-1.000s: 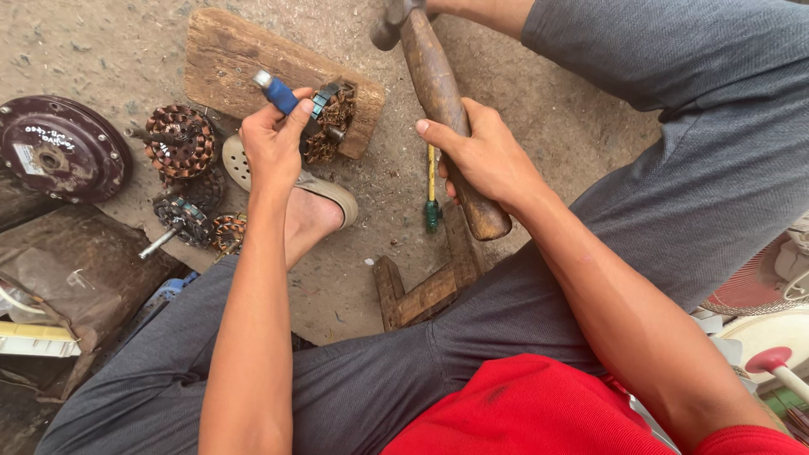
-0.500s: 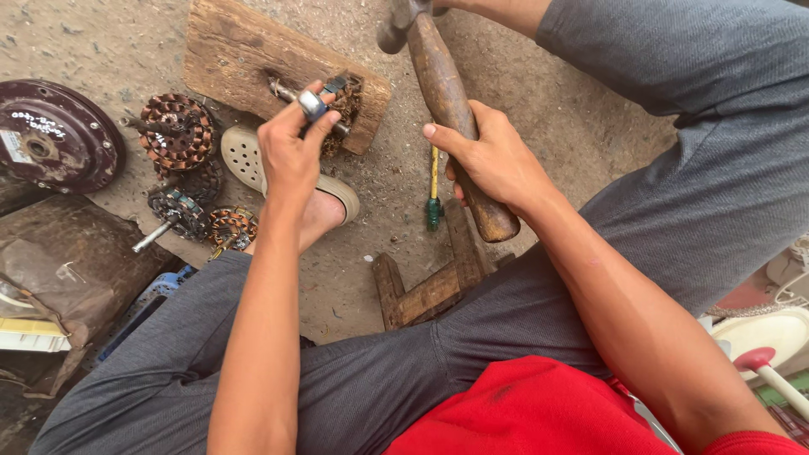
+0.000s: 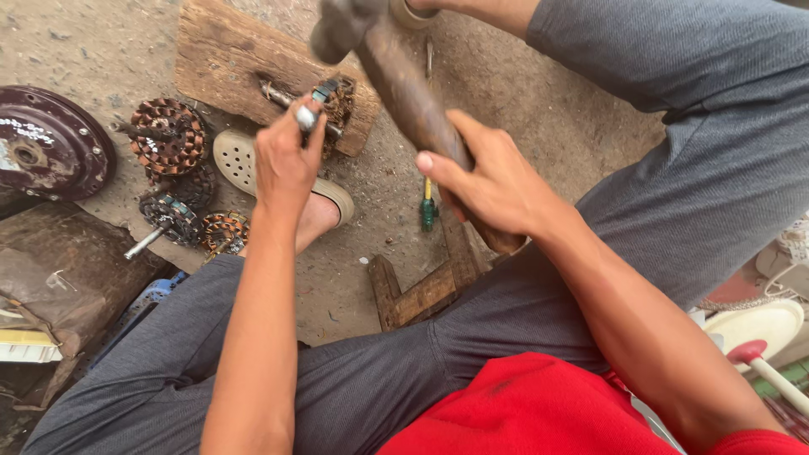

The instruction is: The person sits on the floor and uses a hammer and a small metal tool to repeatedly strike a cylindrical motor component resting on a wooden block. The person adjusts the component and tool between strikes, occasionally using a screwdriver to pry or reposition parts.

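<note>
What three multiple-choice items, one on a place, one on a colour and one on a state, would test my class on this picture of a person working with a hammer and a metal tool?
1. Where does the motor part being worked on lie?
A. On the wooden block
B. On the person's lap
C. In the round dark cover

2. What colour is the shirt?
A. Blue
B. Red
C. White

3. How is the hammer held?
A. Lying on the ground
B. Hanging from a hook
C. Raised in the right hand

Answers:
1 A: the wound motor part rests on the wooden block, where the left hand sets a metal tool on it.
2 B: the shirt is red.
3 C: the right hand has its grip on the wooden handle, the hammer lifted above the block.
</note>
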